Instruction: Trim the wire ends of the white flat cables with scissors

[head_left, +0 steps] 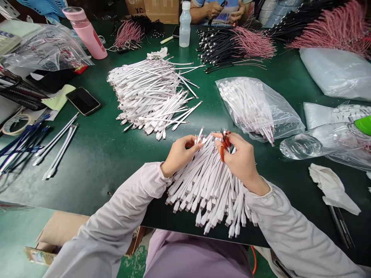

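Note:
A fanned pile of short white USB cables (199, 183) lies at the table's near edge, plugs toward me and stripped wire ends away. My left hand (182, 154) pinches one white cable (199, 134) near its bare wire end, above the pile's far side. Scissors with orange handles (222, 152) are in my right hand (239, 156), the dark blades pointing up and away, close beside the wire ends. Whether the blades touch a wire is too small to tell. Beyond my hands sits a larger heap of white cables (147, 94).
A clear bag of white cables (249, 104) lies right of the heap, near a plastic bottle (319, 141). Black-and-pink cable bundles (232, 46) lie farther back. A phone (83, 101) and a pink tumbler (87, 34) stand left. Across the table, a co-worker's hands (213, 9) show.

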`<action>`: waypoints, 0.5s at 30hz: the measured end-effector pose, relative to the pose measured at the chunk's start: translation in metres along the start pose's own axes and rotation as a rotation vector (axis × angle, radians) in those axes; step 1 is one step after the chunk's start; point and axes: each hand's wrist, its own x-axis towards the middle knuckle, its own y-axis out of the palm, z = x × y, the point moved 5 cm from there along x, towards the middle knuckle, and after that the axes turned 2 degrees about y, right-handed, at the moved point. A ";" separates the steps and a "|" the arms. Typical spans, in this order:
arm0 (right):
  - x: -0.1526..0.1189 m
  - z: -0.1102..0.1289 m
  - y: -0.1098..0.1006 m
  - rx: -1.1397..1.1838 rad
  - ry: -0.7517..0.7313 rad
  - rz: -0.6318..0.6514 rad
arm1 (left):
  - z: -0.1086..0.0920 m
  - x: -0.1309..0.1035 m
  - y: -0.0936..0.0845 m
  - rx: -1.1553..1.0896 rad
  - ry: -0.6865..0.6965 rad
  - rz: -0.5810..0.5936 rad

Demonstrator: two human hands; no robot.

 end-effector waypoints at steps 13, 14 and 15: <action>-0.004 -0.013 0.010 0.317 0.330 0.139 | 0.002 -0.001 0.013 0.000 0.059 0.084; -0.004 -0.012 0.010 0.294 0.304 0.143 | 0.002 -0.001 0.013 -0.003 0.063 0.082; -0.005 -0.010 0.010 0.264 0.273 0.140 | 0.002 -0.002 0.013 -0.006 0.071 0.082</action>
